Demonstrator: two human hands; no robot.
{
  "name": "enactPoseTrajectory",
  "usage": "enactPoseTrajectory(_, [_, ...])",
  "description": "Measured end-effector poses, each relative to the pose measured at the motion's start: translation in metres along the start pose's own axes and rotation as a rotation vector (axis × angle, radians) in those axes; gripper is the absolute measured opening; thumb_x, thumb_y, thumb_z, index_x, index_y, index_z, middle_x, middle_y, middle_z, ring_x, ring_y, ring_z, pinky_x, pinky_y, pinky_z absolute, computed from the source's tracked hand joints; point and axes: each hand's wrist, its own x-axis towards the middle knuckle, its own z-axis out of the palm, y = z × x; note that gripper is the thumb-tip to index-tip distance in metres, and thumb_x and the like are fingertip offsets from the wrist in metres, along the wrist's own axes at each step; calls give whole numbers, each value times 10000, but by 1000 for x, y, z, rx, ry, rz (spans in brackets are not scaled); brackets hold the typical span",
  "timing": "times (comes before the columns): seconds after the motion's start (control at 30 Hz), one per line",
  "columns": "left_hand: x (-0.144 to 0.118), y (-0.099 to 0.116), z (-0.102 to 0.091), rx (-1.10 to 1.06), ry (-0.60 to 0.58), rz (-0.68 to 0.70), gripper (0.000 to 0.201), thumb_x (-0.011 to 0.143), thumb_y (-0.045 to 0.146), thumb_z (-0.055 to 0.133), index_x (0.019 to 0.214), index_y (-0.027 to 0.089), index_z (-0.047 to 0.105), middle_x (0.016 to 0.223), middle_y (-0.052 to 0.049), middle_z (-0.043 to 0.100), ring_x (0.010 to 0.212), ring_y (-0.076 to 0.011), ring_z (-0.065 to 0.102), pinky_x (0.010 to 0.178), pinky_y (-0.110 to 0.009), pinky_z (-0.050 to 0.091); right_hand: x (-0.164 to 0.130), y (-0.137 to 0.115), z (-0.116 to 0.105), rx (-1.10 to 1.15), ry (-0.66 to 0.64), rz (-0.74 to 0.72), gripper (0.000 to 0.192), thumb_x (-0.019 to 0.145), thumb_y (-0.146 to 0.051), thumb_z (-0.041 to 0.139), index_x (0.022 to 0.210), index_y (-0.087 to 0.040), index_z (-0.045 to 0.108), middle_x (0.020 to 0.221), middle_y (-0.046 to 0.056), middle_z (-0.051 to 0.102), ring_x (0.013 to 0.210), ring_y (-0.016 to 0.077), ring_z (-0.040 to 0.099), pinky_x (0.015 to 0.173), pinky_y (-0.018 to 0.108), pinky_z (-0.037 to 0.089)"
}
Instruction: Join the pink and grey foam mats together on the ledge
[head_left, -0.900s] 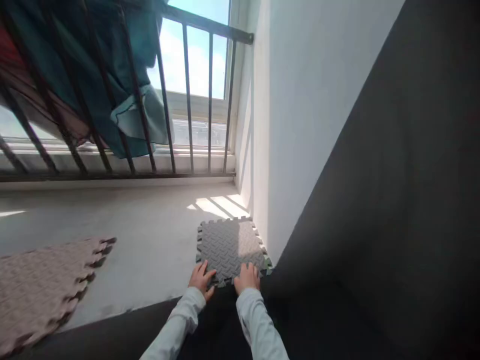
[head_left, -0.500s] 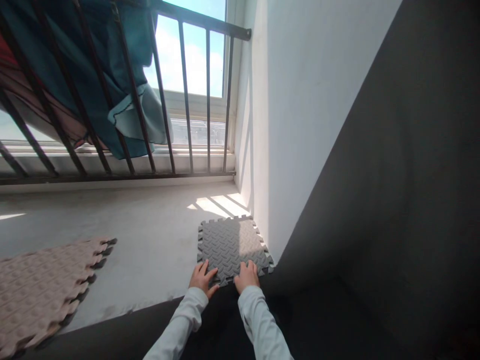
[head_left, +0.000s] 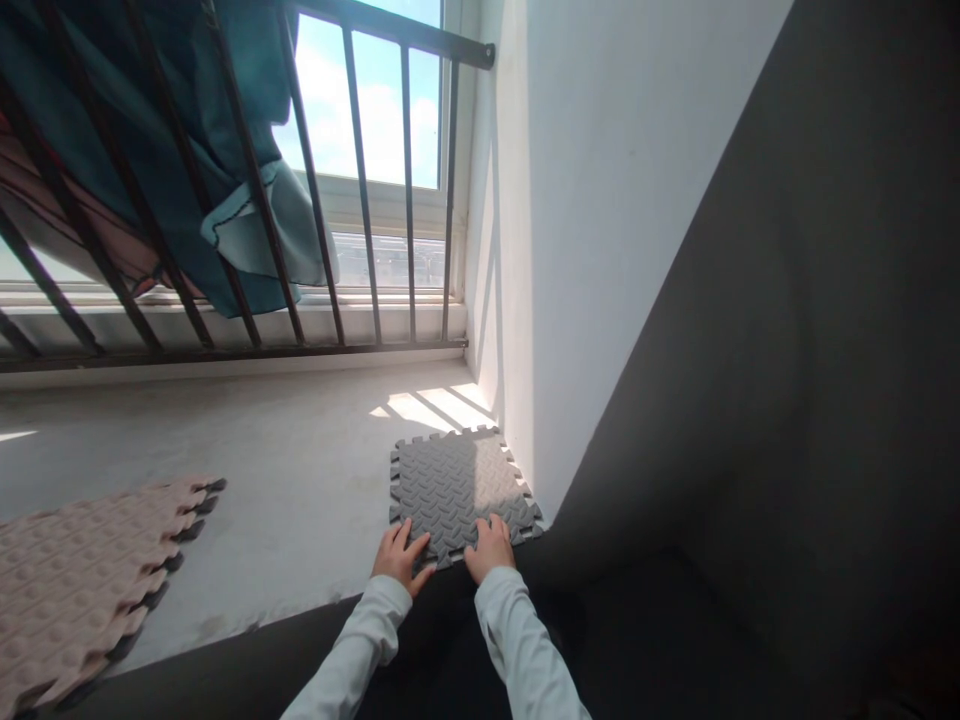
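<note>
Pressing both palms flat on the near edge of the grey tile, I am keeping my left hand at 7 o'clock of it and my right hand at 5 o'clock, fingers spread, gripping nothing. The tile is lying on the floor in the corner, touching the wall at 3 o'clock. A pink mat is lying well apart at 9 o'clock.

light: sun through window | right side deep shadow | sharp | edges wide-angle bent
</note>
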Motion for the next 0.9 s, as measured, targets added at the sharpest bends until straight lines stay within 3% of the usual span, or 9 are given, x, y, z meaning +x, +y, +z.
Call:
enactPoseTrajectory(0.4, [3, -8, 9, -101, 13, 43, 432, 572, 436, 636, 963, 254, 629, 1170, -103, 516, 1004, -292, 460, 846, -436, 404, 7, 2, 4, -23, 14, 10, 441, 637, -171, 452, 1064, -110, 542, 1226, 126, 431, 1160, 226, 342, 967, 274, 246])
enactPoseTrajectory(0.57, [3, -9, 8, -113, -24, 64, 432, 583, 434, 624, 981, 263, 616, 1182, -90, 516, 1008, -290, 470, 849, -442, 400, 7, 3, 2, -54, -10, -4, 435, 651, -174, 445, 1073, -116, 534, 1217, 110, 447, 1153, 207, 356, 966, 254, 245])
enactPoseTrajectory(0.73, [7, 2, -4, -74, -112, 23, 502, 560, 431, 637, 1028, 251, 598, 1211, -106, 499, 1049, -300, 459, 885, -442, 365, 4, 0, 3, -129, -47, -25, 445, 659, -202, 496, 1099, -146, 512, 1253, 142, 395, 1182, 247, 312, 931, 317, 291])
enactPoseTrajectory(0.83, [9, -14, -22, -59, -178, 0, 515, 630, 422, 568, 1113, 246, 542, 1219, -111, 494, 1081, -278, 453, 920, -460, 319, 3, -4, 2, -183, -48, -30, 422, 682, -219, 497, 1102, -171, 507, 1242, 148, 393, 1172, 257, 317, 890, 345, 323])
enactPoseTrajectory(0.9, [4, -44, -40, -25, -192, -56, 485, 684, 377, 503, 1152, 248, 506, 1232, -99, 485, 1110, -259, 435, 947, -464, 279, 2, -5, 2, -215, -46, -33, 416, 700, -236, 492, 1113, -185, 497, 1241, 146, 391, 1168, 254, 321, 885, 357, 322])
